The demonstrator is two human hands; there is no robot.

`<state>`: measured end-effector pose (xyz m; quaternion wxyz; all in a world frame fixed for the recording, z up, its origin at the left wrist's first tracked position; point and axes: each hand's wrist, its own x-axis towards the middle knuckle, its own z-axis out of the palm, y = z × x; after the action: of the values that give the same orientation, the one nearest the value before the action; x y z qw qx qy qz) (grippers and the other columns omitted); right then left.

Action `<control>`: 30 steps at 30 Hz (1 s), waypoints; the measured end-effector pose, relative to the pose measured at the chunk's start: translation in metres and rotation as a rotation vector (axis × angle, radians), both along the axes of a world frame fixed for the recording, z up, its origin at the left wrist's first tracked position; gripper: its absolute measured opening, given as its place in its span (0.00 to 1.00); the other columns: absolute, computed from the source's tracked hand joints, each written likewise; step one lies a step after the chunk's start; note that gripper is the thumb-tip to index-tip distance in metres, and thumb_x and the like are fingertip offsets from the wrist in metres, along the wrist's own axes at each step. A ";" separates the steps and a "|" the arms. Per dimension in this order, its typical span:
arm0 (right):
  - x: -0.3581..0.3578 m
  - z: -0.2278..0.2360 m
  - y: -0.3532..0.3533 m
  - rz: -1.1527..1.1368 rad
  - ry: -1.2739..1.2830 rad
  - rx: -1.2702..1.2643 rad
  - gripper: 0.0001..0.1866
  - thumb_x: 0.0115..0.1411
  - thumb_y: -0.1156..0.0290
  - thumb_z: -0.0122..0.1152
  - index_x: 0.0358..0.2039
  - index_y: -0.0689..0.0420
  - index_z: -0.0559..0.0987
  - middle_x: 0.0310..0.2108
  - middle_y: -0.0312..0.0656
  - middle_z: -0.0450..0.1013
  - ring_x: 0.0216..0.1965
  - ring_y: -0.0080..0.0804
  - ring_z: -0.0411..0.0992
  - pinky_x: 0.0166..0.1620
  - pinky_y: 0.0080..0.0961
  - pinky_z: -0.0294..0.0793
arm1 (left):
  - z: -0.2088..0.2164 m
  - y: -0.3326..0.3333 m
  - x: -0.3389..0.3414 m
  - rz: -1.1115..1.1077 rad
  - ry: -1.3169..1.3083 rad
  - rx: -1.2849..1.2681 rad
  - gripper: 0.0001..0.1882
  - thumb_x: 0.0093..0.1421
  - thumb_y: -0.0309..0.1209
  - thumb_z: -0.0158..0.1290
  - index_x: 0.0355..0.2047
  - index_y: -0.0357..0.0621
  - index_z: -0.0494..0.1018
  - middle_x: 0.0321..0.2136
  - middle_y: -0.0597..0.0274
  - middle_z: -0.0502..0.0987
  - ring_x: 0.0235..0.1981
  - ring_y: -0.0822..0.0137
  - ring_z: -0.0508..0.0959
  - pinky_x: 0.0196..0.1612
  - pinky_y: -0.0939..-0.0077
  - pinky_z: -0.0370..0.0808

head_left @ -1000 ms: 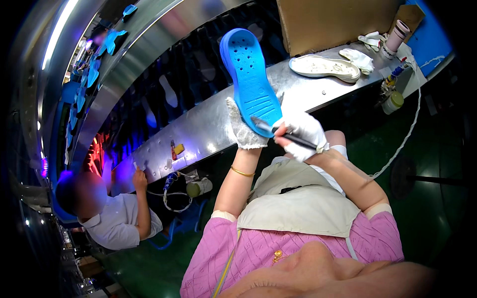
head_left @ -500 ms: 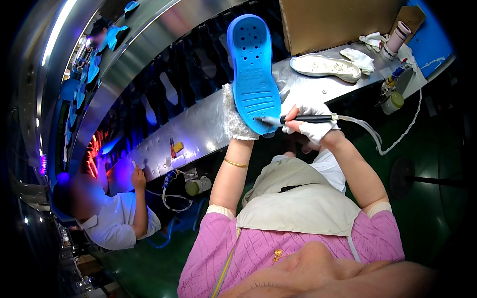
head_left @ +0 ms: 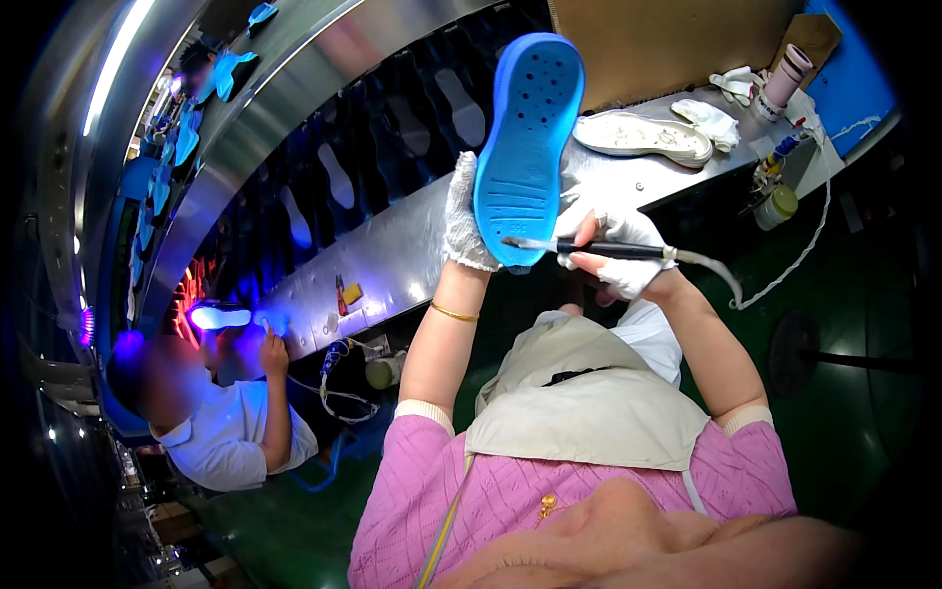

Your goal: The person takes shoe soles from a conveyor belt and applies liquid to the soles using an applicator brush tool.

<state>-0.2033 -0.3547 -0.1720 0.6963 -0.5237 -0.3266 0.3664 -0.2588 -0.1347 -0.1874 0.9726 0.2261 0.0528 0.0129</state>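
Note:
My left hand (head_left: pixel 465 218), in a white knit glove, grips a blue shoe sole (head_left: pixel 522 162) by its left edge. The sole stands nearly upright, its inner face toward me, with small holes at the far end and ridged lines nearer me. Between the fingers of my right hand (head_left: pixel 636 270) is a brush (head_left: pixel 618 251) with a black handle, and a pale tube (head_left: pixel 723 270) runs from its back end. Its bristles touch the sole's near end. White glove fabric covers my right hand, leaving some fingertips bare.
A metal ledge (head_left: pixel 392 228) runs along a conveyor carrying dark sole shapes. On its right lie a white shoe sole (head_left: pixel 643 134), white gloves (head_left: pixel 708 120) and a pink bottle (head_left: pixel 785 77). A small jar (head_left: pixel 777 204) hangs below. A co-worker (head_left: pixel 231 432) sits at left.
The blue sole has shifted right at its far end and leans more that way. My left hand has turned with it. A brightly lit sole now shows by the co-worker.

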 end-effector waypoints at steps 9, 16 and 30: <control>0.008 0.007 0.010 0.039 -0.336 -0.356 0.08 0.50 0.80 0.65 0.30 0.53 0.77 0.36 0.36 0.75 0.39 0.28 0.73 0.44 0.24 0.73 | 0.022 0.002 0.026 -0.228 0.127 0.201 0.32 0.66 0.52 0.45 0.54 0.32 0.68 0.46 0.40 0.77 0.41 0.50 0.81 0.46 0.58 0.81; 0.037 0.026 0.007 0.130 -0.440 -0.296 0.08 0.44 0.84 0.64 0.22 0.56 0.79 0.30 0.37 0.76 0.35 0.27 0.74 0.38 0.22 0.75 | 0.008 0.010 0.036 -0.269 0.328 0.444 0.19 0.64 0.43 0.54 0.45 0.39 0.77 0.37 0.58 0.81 0.34 0.67 0.81 0.36 0.73 0.81; 0.044 0.024 -0.019 0.005 -0.157 -0.083 0.08 0.51 0.83 0.66 0.30 0.57 0.78 0.32 0.33 0.76 0.34 0.20 0.72 0.39 0.19 0.74 | 0.022 -0.005 0.022 -0.281 0.215 0.395 0.28 0.67 0.49 0.47 0.53 0.37 0.71 0.43 0.49 0.79 0.39 0.57 0.81 0.40 0.65 0.82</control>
<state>-0.1594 -0.3740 -0.1479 0.6454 -0.5784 -0.3661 0.3389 -0.2368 -0.1398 -0.1650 0.8906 0.4168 0.1205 -0.1362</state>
